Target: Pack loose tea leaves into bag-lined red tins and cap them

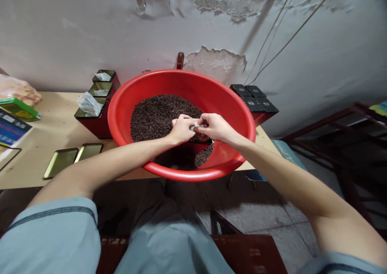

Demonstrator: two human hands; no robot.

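Note:
A large red basin (127, 92) stands in front of me, part-filled with dark, dry, leafy bits like loose tea (157, 112). Over its middle, my left hand (183, 129) and my right hand (215, 128) meet, fingers closed on the gathered top of a translucent plastic bag (196, 125). Most of the bag is hidden by the fingers. Directly below them, inside the basin, a dark red tin (196, 146) shows only in part. I cannot see how full it is.
Open red tins (105, 92) with plastic liners stand left of the basin. Two tin lids (62, 163) lie on the table (27, 167), with boxes (18, 108) farther left. Several black-lidded tins (254, 100) sit at right. A peeling wall (90, 28) rises behind.

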